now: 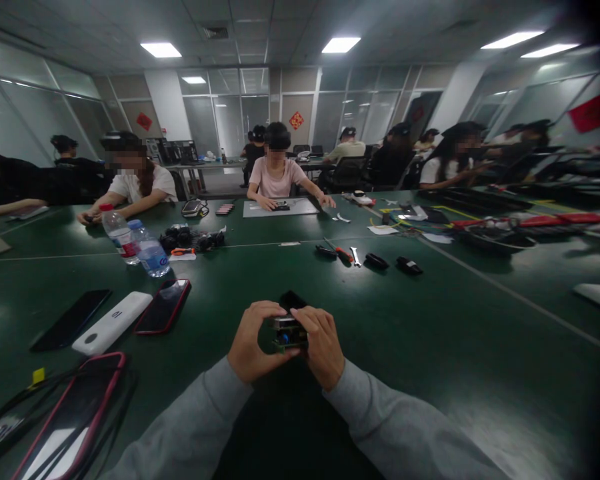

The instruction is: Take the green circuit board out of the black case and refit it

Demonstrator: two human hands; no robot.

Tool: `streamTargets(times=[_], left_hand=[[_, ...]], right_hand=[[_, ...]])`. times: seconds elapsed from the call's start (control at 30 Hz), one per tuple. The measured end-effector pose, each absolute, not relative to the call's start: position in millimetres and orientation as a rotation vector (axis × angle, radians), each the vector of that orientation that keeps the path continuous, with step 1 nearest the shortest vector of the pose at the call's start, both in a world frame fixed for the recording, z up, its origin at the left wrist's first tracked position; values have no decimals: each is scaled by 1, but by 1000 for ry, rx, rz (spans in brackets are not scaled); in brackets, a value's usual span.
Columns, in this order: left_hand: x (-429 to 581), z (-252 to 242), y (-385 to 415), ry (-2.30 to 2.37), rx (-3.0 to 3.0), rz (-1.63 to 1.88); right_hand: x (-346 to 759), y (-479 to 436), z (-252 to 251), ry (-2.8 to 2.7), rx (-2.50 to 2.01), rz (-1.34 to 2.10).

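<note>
Between my two hands, just above the green table, is a small electronic module [289,333] with a green circuit board along its bottom and a blue part inside. My left hand [253,340] grips it from the left, fingers on top and thumb beneath. From the right, my right hand [325,343] closes on it, with the fingertips over its top edge. A black piece [293,300] shows just behind the module; whether it is joined to it I cannot tell. Part of the module is hidden by my right fingers.
Left on the green table [405,373] lie a red-edged phone [164,307], a white power bank [113,323], a black phone [73,320] and a pink-edged phone [75,413] with cables. Two bottles [153,250] stand behind. Ahead lie a screwdriver [344,255] and a wrench [355,257]. People sit opposite.
</note>
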State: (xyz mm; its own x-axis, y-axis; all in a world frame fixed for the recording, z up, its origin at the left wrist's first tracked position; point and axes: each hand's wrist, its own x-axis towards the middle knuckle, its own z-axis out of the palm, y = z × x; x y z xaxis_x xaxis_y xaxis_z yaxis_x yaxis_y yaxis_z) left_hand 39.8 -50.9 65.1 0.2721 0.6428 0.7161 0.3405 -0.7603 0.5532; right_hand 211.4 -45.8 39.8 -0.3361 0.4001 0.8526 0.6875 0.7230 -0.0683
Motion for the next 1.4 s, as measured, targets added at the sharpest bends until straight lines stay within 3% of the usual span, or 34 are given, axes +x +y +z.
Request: streamTargets(times=[0.93,1.4], left_hand=[[40,67,-53,974,2374,1462],[38,53,-50,1119,2011,1398]], right_hand=[[207,-43,30,-1953,-765,-328],[206,-40,27,-1957,-797,-154]])
